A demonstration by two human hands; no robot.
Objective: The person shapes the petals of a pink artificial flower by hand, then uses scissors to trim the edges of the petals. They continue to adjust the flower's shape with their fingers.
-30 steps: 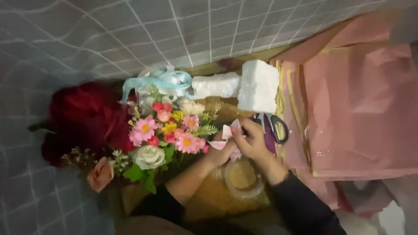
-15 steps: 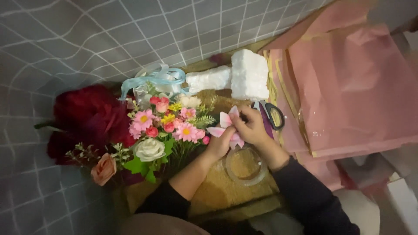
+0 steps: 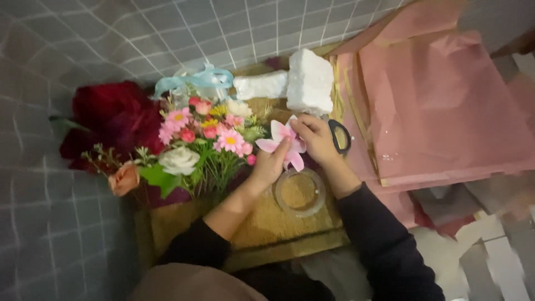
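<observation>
What I can't make out from my head view

My left hand (image 3: 271, 161) and right hand (image 3: 316, 137) cover much of the pink flower (image 3: 281, 134), so I can't tell whether it has a stem or where my fingertips pinch it; the scissors (image 3: 340, 135) sit half behind my right hand, only the dark handle loops showing, blades hidden; the pink paper sheets (image 3: 440, 106) run off the right edge and blur there; the pale shapes at the lower right corner are too smeared to name; the red flowers (image 3: 108, 120) are a dark mass without petal detail; my sleeves are cut off by the bottom edge
</observation>
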